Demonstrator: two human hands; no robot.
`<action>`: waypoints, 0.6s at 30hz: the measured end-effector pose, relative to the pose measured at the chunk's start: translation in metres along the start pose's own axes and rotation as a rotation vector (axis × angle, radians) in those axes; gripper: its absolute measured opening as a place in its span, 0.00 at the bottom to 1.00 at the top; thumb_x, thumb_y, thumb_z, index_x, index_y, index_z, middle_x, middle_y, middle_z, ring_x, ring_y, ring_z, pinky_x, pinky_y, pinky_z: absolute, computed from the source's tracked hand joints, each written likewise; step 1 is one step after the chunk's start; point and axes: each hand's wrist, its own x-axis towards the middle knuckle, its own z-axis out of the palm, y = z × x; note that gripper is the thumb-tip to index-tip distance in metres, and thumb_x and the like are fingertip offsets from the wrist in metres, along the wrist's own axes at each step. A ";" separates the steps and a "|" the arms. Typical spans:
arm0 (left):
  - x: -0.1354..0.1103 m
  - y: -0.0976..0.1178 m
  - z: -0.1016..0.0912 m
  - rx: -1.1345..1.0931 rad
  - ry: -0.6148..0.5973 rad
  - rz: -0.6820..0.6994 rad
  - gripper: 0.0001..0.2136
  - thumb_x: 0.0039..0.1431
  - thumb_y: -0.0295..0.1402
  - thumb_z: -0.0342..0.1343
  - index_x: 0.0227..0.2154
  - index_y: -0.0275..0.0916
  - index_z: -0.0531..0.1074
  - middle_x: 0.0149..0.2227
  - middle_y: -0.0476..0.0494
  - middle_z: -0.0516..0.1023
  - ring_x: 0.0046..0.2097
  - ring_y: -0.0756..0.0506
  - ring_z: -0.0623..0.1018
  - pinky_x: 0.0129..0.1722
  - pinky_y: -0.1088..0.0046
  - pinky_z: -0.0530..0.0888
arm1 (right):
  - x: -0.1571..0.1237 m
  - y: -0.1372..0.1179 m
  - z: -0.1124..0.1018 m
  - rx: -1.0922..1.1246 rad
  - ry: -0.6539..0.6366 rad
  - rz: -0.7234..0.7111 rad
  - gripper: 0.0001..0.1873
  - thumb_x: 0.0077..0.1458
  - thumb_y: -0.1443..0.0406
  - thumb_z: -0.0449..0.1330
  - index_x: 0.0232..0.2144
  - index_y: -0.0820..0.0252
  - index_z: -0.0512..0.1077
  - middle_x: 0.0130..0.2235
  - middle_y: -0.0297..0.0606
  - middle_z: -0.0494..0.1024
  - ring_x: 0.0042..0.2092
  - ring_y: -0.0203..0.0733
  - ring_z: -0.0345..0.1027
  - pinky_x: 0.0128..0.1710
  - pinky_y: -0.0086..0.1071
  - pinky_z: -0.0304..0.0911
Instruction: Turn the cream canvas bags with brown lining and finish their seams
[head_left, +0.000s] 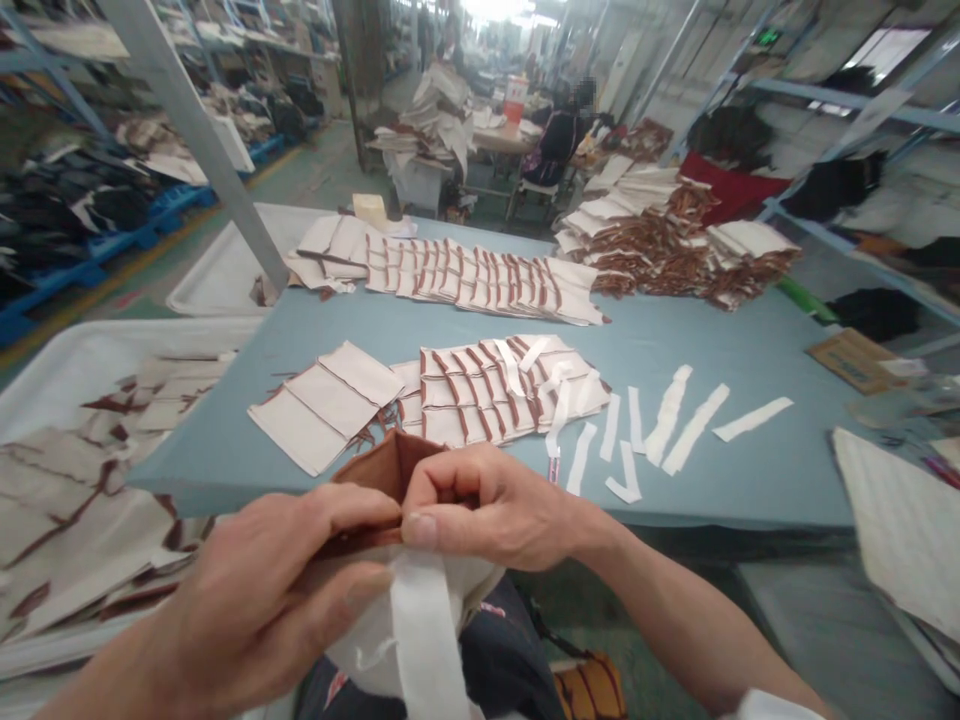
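Close to my lap I hold a sewn fabric piece [379,467], brown on the inside and off-white outside. My left hand [277,580] grips its brown edge between fingers and thumb. Against that same edge, my right hand [499,505] pinches the top end of a white strip [429,640], which hangs down over the off-white side. The two hands nearly touch at the fingertips. Part of the fabric is hidden behind my hands. Beyond them, more white strips [696,428] lie loose on the blue-grey table [757,480].
Overlapping off-white pieces with brown seams [480,390] lie mid-table, beside a flat panel [326,405]. Another row [480,275] and a tall pile [660,240] sit behind. A white bin [112,340] of fabric stands left. A person [559,140] sits in the background.
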 end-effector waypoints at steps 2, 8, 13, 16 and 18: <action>0.009 -0.001 -0.001 -0.110 -0.047 0.101 0.14 0.86 0.39 0.48 0.45 0.47 0.77 0.33 0.54 0.86 0.30 0.49 0.83 0.33 0.76 0.75 | -0.003 -0.006 -0.001 -0.128 0.015 -0.036 0.26 0.62 0.46 0.75 0.33 0.59 0.72 0.28 0.24 0.66 0.28 0.31 0.53 0.26 0.27 0.51; 0.025 -0.019 0.006 0.023 -0.011 0.342 0.18 0.88 0.33 0.44 0.35 0.46 0.67 0.25 0.57 0.72 0.23 0.49 0.72 0.26 0.69 0.65 | -0.007 -0.006 -0.003 -0.447 0.088 -0.200 0.08 0.68 0.61 0.62 0.36 0.57 0.70 0.29 0.26 0.69 0.30 0.32 0.59 0.31 0.27 0.56; 0.019 -0.037 0.017 -0.035 0.048 0.335 0.17 0.87 0.33 0.48 0.35 0.45 0.68 0.26 0.57 0.69 0.24 0.49 0.69 0.26 0.68 0.62 | -0.008 -0.004 -0.007 -0.635 0.120 -0.259 0.07 0.72 0.62 0.60 0.39 0.57 0.73 0.30 0.27 0.72 0.30 0.33 0.62 0.33 0.28 0.58; 0.027 -0.031 0.012 -0.131 -0.013 0.278 0.15 0.86 0.35 0.48 0.39 0.44 0.74 0.29 0.54 0.77 0.25 0.49 0.74 0.28 0.70 0.67 | -0.007 -0.008 -0.012 -0.869 0.148 -0.372 0.07 0.75 0.64 0.59 0.41 0.57 0.74 0.33 0.31 0.77 0.33 0.36 0.68 0.36 0.30 0.59; 0.035 -0.023 0.006 -0.207 -0.066 0.190 0.16 0.85 0.38 0.49 0.38 0.44 0.76 0.29 0.53 0.80 0.27 0.48 0.76 0.30 0.71 0.70 | -0.006 -0.012 -0.015 -1.002 0.152 -0.461 0.11 0.80 0.61 0.56 0.43 0.56 0.75 0.36 0.36 0.81 0.37 0.39 0.72 0.38 0.31 0.60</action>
